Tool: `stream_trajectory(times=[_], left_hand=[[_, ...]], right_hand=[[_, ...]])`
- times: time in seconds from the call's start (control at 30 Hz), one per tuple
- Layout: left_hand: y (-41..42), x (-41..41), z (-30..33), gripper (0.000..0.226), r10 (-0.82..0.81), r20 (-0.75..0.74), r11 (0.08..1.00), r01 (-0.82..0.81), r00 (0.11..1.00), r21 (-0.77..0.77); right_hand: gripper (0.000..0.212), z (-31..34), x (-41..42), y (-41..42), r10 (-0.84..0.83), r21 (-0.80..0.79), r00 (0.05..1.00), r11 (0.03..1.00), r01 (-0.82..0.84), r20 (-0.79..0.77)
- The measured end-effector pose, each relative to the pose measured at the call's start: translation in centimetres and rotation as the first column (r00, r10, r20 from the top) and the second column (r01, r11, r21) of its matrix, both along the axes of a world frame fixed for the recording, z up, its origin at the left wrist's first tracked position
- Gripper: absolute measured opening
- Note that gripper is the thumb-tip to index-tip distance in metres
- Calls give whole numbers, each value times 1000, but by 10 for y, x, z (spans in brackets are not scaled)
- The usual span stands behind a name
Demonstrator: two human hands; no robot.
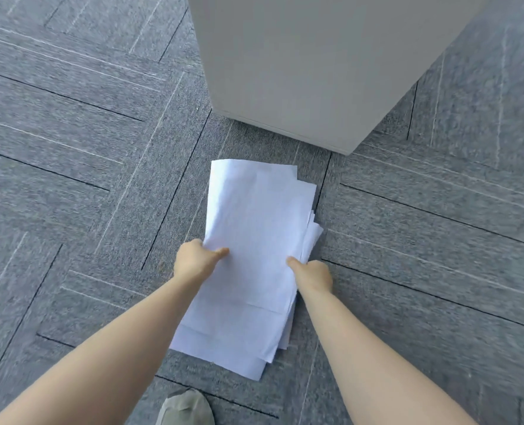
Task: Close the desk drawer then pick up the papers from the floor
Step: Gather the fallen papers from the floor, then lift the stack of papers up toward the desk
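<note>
the papers (254,228) are thin white sheets, matt, lightly creased and a little wrinkled along the edges. the floor (70,148) is grey carpet tile, a coarse woven pile with fine dark and pale lines (blurred toward the edges). the cabinet (316,72) has a smooth, matt pale-grey face. the shoe (185,407) tip looks like dull olive cloth.

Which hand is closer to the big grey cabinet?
The left hand. It grips the papers higher up the picture, nearer the cabinet. The right hand holds the other edge, lower down.
</note>
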State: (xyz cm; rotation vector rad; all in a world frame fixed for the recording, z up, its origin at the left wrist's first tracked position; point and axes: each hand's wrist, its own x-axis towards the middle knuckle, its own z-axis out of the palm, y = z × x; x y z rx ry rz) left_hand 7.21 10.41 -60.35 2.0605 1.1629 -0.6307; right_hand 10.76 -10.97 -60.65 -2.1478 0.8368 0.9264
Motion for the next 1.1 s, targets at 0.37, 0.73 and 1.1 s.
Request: stream_trajectory(times=[0.37,0.73,1.1], left_hand=[[-15,-18,8,47,194,136,877,-109,972,-468],[34,-1,307,23,474,451,826,-204,756,-525],[60,154,798,20,378,788,898,16,486,-440]], right_hand=[[46,4,-26,16,-433,292,901,863,413,5],[28,295,17,51,-204,492,935,870,36,292],[13,813,154,81,-367,645,683,738,-200,632]])
